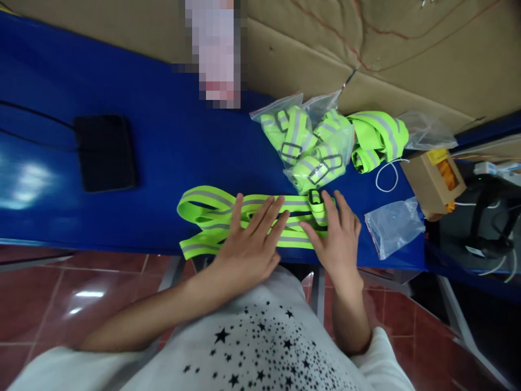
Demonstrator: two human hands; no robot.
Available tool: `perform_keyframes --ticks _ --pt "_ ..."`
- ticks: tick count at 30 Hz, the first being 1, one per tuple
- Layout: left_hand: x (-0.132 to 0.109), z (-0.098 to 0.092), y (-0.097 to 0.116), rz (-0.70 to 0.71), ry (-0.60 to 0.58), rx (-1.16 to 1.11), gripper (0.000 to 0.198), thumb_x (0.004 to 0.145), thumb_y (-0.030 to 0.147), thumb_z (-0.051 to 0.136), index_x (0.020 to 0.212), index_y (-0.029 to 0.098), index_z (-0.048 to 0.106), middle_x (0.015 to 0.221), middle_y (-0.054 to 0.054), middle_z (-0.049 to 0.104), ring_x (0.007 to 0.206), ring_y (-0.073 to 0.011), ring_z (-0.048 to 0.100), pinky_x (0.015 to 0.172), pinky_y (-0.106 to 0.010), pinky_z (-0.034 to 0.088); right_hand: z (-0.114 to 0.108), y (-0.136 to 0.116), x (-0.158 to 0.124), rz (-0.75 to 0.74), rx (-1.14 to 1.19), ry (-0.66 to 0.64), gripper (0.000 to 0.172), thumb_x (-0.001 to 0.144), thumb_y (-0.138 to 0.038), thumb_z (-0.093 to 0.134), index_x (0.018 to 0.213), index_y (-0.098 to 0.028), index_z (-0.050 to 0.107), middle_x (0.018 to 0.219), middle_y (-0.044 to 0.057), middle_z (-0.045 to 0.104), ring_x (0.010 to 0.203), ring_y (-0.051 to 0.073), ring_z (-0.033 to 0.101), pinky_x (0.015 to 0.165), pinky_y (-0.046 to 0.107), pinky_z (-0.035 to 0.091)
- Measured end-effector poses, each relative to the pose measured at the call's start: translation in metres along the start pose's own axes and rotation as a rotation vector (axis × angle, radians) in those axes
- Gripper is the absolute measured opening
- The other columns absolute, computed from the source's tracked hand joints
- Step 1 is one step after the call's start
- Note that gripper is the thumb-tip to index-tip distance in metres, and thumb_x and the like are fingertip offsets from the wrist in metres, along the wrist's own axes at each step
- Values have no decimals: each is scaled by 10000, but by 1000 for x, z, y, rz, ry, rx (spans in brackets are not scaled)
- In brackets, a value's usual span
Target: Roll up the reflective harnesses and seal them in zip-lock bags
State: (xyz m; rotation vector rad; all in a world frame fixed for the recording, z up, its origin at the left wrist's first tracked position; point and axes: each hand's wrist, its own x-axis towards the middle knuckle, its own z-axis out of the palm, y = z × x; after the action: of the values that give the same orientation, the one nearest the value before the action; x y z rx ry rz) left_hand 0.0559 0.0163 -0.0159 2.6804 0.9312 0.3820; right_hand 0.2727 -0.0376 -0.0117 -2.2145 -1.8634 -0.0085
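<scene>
A neon-yellow reflective strap [203, 224] with a grey stripe lies in long folds along the front edge of the blue table. My left hand [254, 239] rests over the middle of these folds, its fingers spread. At the strap's right end is my right hand [337, 233], fingers apart, beside a black buckle [315, 199]. Part of the strap is hidden beneath both hands. Behind it sit clear bags [313, 146] filled with similar buckled straps. A loose bundle of strap [378, 136] lies to their right.
An empty clear bag [394, 227] lies right of my right hand. Beyond it stand a small cardboard box [433, 182] and a white cord loop [386, 176]. A black box-shaped device [106, 152] with cables is at the left of the blue table [171, 146]. Brown cardboard [293, 49] borders the back.
</scene>
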Motion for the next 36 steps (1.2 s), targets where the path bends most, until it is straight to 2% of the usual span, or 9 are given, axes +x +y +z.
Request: perform_keyframes --ticks 6,11,14,16,18,21,27,32,36 --pt "13 42 12 -78 -21 -57 708 1051 467 449 1636 141 218 1685 -161 282 1561 -315 312 1300 -623 -53 9 27 6 266 367 80 443 994 -508 571 1304 -197 626 1146 113 756 1029 256 731 888 412 594" --pt "1 26 -4 -171 12 -3 649 1033 260 466 1637 218 232 1641 -140 393 1521 -356 383 1231 -686 -190 -7 50 5 303 333 218 693 937 -450 661 1527 -176 422 1408 194 603 1224 322 647 1018 539 542" --pt "5 18 6 -185 39 3 717 986 114 445 1648 200 185 1640 -167 388 1550 -365 324 1204 -724 -208 -19 19 -5 271 267 439 503 998 -289 563 1487 -210 482 1439 160 580 1305 319 591 1082 545 503" --pt "12 25 13 -112 43 -28 731 988 115 435 1654 156 136 1663 -179 337 1576 -335 272 1258 -695 -117 -20 -13 -13 84 408 311 474 1005 -221 523 1473 -291 492 1442 73 595 1391 272 538 1166 496 461" --pt "18 38 16 -42 43 -65 743 1004 183 445 1654 105 95 1682 -194 287 1592 -315 229 1311 -618 79 -11 -39 -18 -133 522 -27 559 1025 -264 477 1569 -277 353 1579 70 482 1498 241 428 1210 454 435" --pt "25 55 13 -33 -6 -86 742 1010 242 445 1653 87 109 1696 -193 251 1597 -313 206 1296 -534 243 11 -51 -19 -169 390 -269 669 1033 -410 478 1628 -222 237 1696 115 290 1597 292 224 1282 582 266" --pt "29 52 9 -69 -61 -72 655 1045 321 420 1644 145 223 1710 -122 242 1586 -292 254 1311 -540 175 17 1 -16 95 -17 -19 522 1019 -459 525 1507 -281 485 1673 123 334 1547 374 317 1215 748 90" --pt "23 43 0 -114 -54 -44 661 1051 328 420 1655 176 195 1703 -118 267 1571 -304 294 1302 -554 180 14 60 -20 324 -34 144 614 948 -603 589 1443 -242 558 1600 205 416 1471 436 401 1104 746 282" --pt "13 36 -7 -156 -39 -28 638 1032 286 442 1633 176 256 1684 -140 317 1556 -328 323 1291 -589 182 20 67 -25 304 45 125 639 928 -639 600 1428 -243 554 1470 167 570 1351 372 533 1095 645 349"
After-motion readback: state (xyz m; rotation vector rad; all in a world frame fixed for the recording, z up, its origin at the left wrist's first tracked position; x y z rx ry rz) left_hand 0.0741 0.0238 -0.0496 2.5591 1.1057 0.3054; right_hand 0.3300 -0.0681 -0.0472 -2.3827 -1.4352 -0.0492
